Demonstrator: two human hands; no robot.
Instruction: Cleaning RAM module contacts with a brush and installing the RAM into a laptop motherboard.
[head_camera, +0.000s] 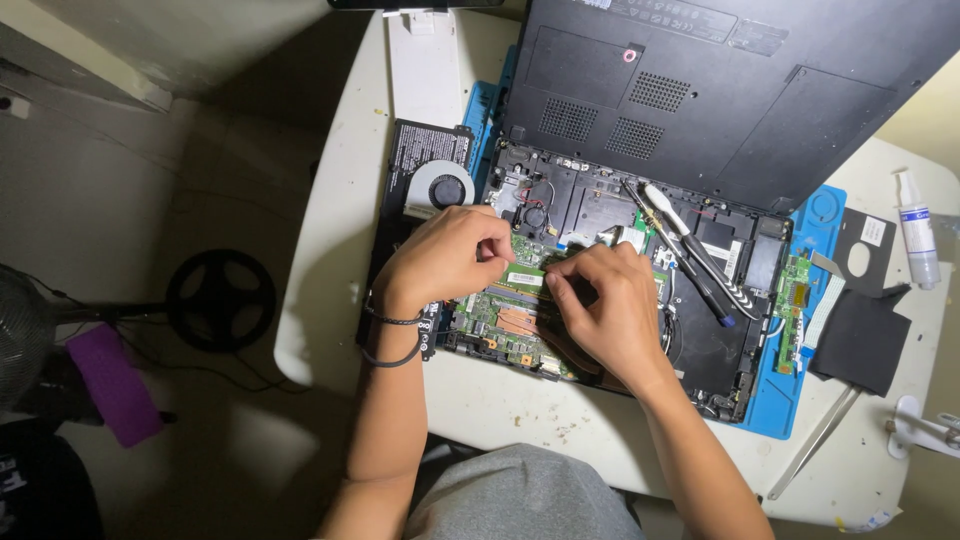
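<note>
1. Bottom of frame: both forearms rise from the person's grey-clad lap toward centre. The left wrist wears dark bands.
2. Centre: left hand (447, 252) and right hand (605, 300) meet over the green circuit board (497, 325) inside the opened laptop base (700, 330). Fingertips of both pinch at a small green memory module (524, 277) seated on the board. Left grip is curled, fingertips on the module's left end; right grip is curled on its right end. Whether the module is lifted or still seated, cannot tell.
3. Handling judgement: the module looks thin, light, rigid and fragile. Best held by its short edges, off the chips and contacts. The copper heat pipe (520, 320) lies just below it.
4. Right of centre: two dark-handled tools (690, 255) rest across the base.
5. Centre left: a detached round fan (445, 187) sits on the table (340, 200).
6. Right side: blue work mat (800, 360), black covers (862, 340), a small white bottle (917, 228).
7. Top: the dark bottom panel (720, 90) stands raised.
</note>
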